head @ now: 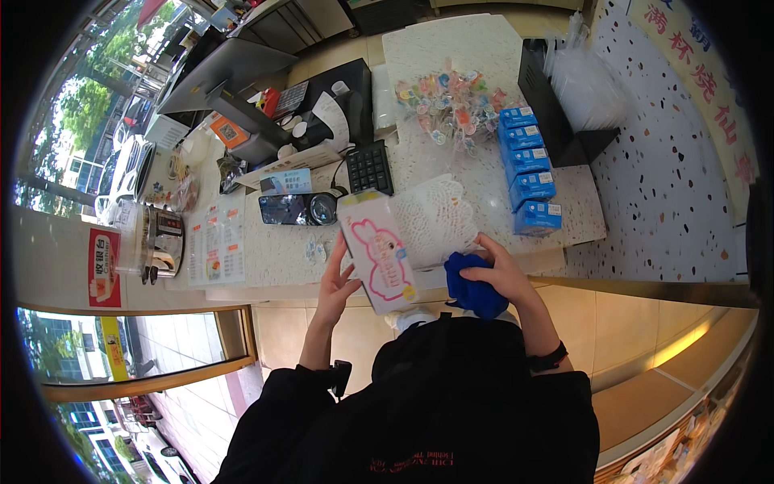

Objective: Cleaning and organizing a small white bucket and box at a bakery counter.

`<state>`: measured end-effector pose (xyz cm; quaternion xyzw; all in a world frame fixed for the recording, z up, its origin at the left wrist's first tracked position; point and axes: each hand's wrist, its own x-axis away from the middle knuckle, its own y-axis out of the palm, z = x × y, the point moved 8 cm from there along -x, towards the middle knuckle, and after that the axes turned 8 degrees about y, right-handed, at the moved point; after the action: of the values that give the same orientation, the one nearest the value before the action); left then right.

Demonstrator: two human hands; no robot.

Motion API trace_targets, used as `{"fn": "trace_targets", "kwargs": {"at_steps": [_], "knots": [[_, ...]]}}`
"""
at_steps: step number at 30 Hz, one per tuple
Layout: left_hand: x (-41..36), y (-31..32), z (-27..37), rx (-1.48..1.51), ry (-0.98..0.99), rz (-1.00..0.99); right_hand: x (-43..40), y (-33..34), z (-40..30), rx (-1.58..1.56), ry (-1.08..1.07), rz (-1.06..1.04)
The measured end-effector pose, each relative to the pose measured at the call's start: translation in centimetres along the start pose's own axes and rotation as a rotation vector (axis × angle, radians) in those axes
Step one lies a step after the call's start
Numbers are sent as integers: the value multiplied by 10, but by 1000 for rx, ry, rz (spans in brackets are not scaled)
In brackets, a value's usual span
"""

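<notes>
My left hand (332, 287) grips the lower side of a white box (376, 254) with a pink rabbit outline, held tilted over the counter's front edge. In my right hand (499, 272) is a bunched blue cloth (473, 284), whose fingers reach to a white lace doily (432, 215) on the counter. Just beyond the box lie a black numeric keypad (369, 167) and a smartphone (290, 209) with a round dark object at its right end. A row of blue boxes (532, 187) stands to the right, near a pile of wrapped lollipops (453, 109).
A black holder (559, 109) with plastic bags (586, 78) is at the back right. A monitor (224, 72), a clear plastic tub (151, 239) and a laminated menu sheet (216, 245) occupy the left. The counter's front edge (272, 293) runs before me.
</notes>
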<state>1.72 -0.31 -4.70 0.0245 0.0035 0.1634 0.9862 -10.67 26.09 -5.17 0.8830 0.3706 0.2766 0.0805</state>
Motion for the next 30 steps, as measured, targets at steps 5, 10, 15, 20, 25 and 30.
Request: {"fn": "trace_targets", "kwargs": {"at_steps": [5,10,15,20,25,30], "knots": [[13,-8,-13,97,-146,-57,37,15,-32,497,-302,176],[32,33,47,342,-28,-96,73,12,-40,705,-589,316],[31,69,59,174,-108,14,82,22,-42,754,-537,322],[23,62,43,118,81,211,99,48,-61,978,-627,308],[23,56,38,236,112,298,113,68,-72,1165,-524,112],[18,44,29,361,50,270,152,10,-131,775,-497,185]]}}
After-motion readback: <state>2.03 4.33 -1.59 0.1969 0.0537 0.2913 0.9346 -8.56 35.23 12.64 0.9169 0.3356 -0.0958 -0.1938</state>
